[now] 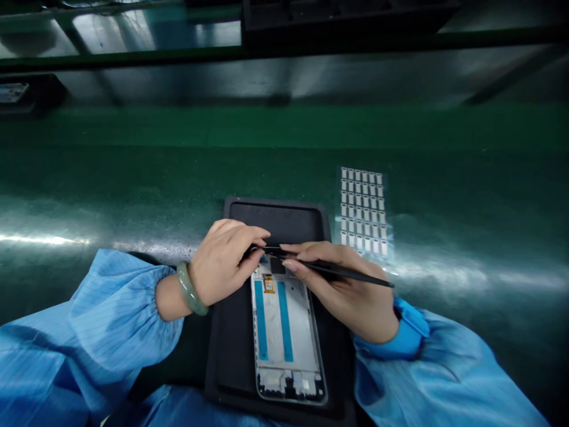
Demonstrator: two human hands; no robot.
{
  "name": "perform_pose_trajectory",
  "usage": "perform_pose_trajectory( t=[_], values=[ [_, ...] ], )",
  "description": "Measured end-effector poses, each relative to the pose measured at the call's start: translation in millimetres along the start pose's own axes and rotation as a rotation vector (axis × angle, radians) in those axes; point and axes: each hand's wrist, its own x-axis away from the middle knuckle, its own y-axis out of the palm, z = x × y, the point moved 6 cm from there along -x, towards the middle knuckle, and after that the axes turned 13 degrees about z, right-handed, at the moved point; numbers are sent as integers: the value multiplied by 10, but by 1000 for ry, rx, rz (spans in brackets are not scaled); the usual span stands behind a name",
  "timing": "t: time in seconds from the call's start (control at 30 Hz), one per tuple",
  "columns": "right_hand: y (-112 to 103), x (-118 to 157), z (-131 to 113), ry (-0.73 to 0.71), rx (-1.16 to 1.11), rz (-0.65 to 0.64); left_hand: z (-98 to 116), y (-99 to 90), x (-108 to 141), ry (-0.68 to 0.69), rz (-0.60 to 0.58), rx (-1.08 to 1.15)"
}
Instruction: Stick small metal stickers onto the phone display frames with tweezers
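Observation:
An opened phone frame (306, 320) lies in a black tray (231, 367), its silver inner side up. Two blue adhesive strips (285, 320) run along it, and a small orange flex connector (269, 284) sits near its upper part. My right hand (351, 290) grips black tweezers (347, 271), their tips pointing left over the phone's upper end. Close to those tips, my left hand (226, 255) bends its thumb and fingers around something dark at the phone's upper left. What it pinches is mostly hidden by the fingers.
A clear sheet with rows of small white stickers (362, 207) lies on the green table (133, 178) beyond my right hand. At the far left stands a dark tray (40, 98) holding a part. A dark shelf edge (347, 24) crosses the back.

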Motion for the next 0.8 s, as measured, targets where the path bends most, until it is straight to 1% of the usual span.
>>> perform_pose_trajectory(
  t=[0.4, 0.47, 0.53, 0.63, 0.73, 0.8],
  values=[
    [-7, -10, -20, -7, 51, 21, -5, 7, 4, -3, -1, -2],
    [-23, -7, -2, 12, 48, 36, -7, 1, 1, -3, 3, 0],
    [-60, -9, 32, 56, 59, 78, 2, -2, -1, 13, 3, 4],
    [-111, -20, 93, 170, 43, 133, 40, 7, 10, 71, -13, 15],
    [-98, -33, 119, 274, -72, 119, 74, 13, 29, 121, -18, 10],
    [-78, -40, 108, 296, -130, 105, 86, 10, 37, 139, -6, 1]
  ],
)
